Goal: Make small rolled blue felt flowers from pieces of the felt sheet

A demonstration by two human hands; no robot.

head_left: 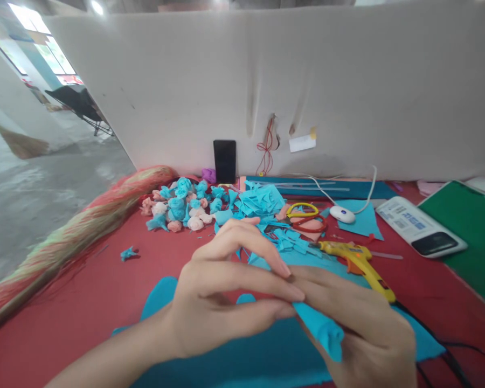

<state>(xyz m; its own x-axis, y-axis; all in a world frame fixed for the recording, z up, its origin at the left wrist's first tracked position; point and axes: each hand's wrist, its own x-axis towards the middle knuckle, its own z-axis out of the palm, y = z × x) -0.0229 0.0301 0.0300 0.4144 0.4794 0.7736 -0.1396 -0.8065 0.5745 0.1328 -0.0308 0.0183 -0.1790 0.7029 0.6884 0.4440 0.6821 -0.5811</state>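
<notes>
A rolled piece of blue paper [320,330] is between my two hands above the red table. The fingertips of my left hand [226,285] pinch its upper left end. My right hand [359,323] is wrapped round the roll, whose folded end sticks out toward the lower right. The fingers of both hands meet near the middle. Beneath them lies a large blue sheet [242,355]. A yellow glue gun [359,258] rests just beyond my right hand.
Behind my hands are blue, pink and white paper flowers [181,207], blue scraps [262,199], scissors [302,210] and a black phone [225,161] against the white panel. A white device [420,226] lies at the right. A broom [84,231] runs along the left edge.
</notes>
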